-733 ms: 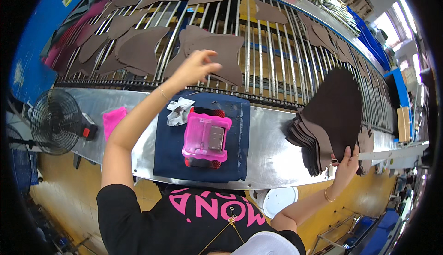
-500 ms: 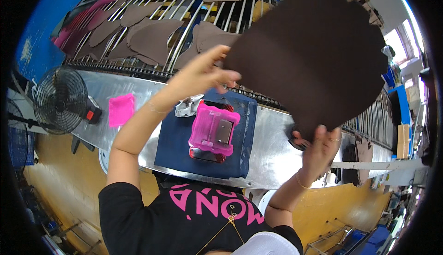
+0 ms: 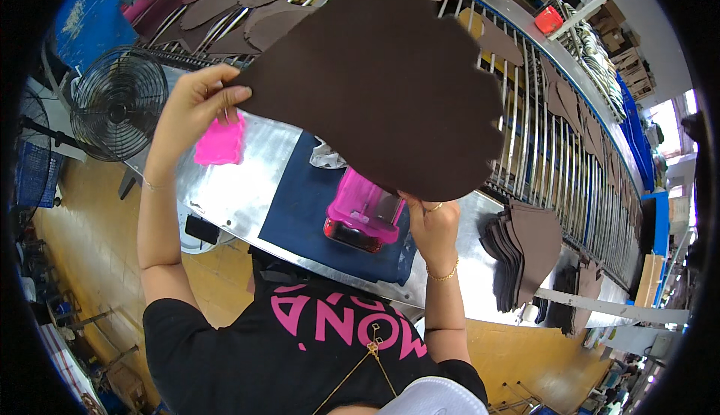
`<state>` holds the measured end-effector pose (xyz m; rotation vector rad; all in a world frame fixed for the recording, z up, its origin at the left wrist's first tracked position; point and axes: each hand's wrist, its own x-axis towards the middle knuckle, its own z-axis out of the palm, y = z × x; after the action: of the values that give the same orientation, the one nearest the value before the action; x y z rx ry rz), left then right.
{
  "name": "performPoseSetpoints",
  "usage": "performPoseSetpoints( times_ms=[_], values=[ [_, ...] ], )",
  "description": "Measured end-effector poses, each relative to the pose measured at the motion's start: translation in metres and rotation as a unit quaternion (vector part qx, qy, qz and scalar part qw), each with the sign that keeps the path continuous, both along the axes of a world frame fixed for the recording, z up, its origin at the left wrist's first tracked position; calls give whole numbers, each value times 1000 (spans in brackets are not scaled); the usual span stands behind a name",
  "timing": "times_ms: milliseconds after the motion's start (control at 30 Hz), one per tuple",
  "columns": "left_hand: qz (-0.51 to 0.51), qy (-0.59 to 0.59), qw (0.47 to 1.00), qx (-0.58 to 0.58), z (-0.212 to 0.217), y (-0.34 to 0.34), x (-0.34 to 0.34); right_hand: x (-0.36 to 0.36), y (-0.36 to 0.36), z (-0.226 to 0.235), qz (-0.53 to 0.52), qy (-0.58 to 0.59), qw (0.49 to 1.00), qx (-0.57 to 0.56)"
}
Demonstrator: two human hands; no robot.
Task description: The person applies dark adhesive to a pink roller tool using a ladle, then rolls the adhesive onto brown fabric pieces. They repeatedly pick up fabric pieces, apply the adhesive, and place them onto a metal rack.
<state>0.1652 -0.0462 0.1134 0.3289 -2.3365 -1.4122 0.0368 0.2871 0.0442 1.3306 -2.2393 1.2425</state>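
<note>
A large dark brown cut piece (image 3: 382,85), flat and leather-like with a scalloped right edge, is held up in front of me between both hands. My left hand (image 3: 206,100) pinches its narrow left tip between thumb and fingers. Down at its lower edge, my right hand (image 3: 433,224) grips it, with some of the fingers hidden behind the piece. Beneath it, a bright pink plastic holder (image 3: 358,203) stands on a dark blue cloth (image 3: 300,205), partly covered by the brown piece. Beside the holder lies a crumpled white scrap (image 3: 326,157).
A rod conveyor (image 3: 525,137) carrying several brown pieces runs behind the metal table (image 3: 225,190). A stack of brown pieces (image 3: 536,246) sits on the table's right. At the left are a black fan (image 3: 118,107) and a pink pad (image 3: 220,143). A white bar (image 3: 611,306) crosses at the right.
The brown piece has swung left and now spreads before me. My left hand has moved left and closed on its tip; my right hand has shifted left too. A stack at right has come into view.
</note>
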Motion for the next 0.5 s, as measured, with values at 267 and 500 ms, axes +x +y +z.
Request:
performPoseSetpoints(
  times_ms=[267, 500],
  values=[
    [-126, -105, 986, -37, -39, 53, -31, 7, 81, -19, -87, 45, 990, 97],
    [-266, 55, 929, -249, -42, 114, -74, 41, 171, -38, -164, -86, 982, 35]
  ],
)
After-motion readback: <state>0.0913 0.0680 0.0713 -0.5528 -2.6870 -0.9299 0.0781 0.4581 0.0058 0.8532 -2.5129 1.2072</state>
